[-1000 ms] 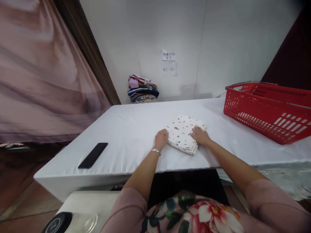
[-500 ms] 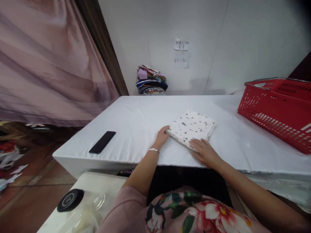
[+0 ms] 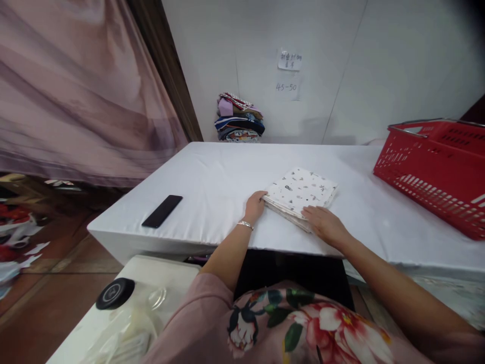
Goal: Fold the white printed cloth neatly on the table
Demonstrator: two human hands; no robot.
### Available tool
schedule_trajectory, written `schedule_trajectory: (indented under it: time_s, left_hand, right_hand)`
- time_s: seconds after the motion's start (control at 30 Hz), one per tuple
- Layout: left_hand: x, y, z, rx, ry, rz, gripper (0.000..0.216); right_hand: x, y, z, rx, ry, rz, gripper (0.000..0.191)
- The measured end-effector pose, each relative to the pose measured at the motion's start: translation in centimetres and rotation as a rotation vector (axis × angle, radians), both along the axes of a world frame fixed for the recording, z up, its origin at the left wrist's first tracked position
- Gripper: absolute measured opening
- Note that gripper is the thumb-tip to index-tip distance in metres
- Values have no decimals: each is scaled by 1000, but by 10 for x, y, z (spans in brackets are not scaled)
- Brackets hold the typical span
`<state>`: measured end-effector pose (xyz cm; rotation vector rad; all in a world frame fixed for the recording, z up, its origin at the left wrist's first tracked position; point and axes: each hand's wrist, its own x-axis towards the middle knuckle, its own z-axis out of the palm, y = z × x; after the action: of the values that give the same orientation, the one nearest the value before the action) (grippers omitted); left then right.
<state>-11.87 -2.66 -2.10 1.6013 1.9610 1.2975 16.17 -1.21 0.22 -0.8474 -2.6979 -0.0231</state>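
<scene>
A folded white cloth (image 3: pixel 299 188) with small dark prints lies in several layers on the white-covered table (image 3: pixel 220 177). At its left corner my left hand (image 3: pixel 255 205) is closed, with thumb and fingers pinching the layers. A silver bracelet (image 3: pixel 245 224) circles that wrist. My right hand (image 3: pixel 325 224) grips the near right edge, its fingers on top; the thumb is hidden underneath. Along the near side the layers are slightly lifted and fanned apart between the two hands.
A black phone (image 3: pixel 162 211) lies at the table's left. On the right stands a red basket (image 3: pixel 435 177). Folded fabrics (image 3: pixel 239 119) are stacked by the back wall. Below left, a white surface (image 3: pixel 162 268) bears a round black lid (image 3: pixel 115 293) and a plastic bag (image 3: pixel 132 333).
The cloth's near edge has risen a little and its layers show more. Both hands keep hold at about the same places. The view has shifted slightly.
</scene>
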Motion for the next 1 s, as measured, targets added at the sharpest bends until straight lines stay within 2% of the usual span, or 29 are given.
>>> schedule_trajectory:
  time_s: [0.17,0.27,0.43,0.57,0.63,0.73,0.83,1.0]
  left_hand:
    - [0,-1,1,28,-51,27,46]
    - [0,0,1,28,-74,50,46]
    - [0,-1,2,28,-69,75,47]
    - [1,-2,3,49,-27,45,45]
    - [1,-3,3,43,-15,44,45]
    - [0,-1,3,12,-23,62,44]
    - [-1,1,1,10,-22,49,44]
    - [-2,3,-3,44,-54,82,44]
  right_hand:
    - [-1,-3,-19,24,-29,81,49]
    - [-3,-8,-20,-1,-15,73,49]
    - [-6,-1,4,-112,14,-37,39]
    - [-2,18,22,-15,95,-87,41]
    - [0,22,17,35,101,-11,41]
    - [3,15,-3,41,30,113,37]
    - [4,4,-19,70,0,125,37]
    - [-1,-5,-17,98,-53,113,40]
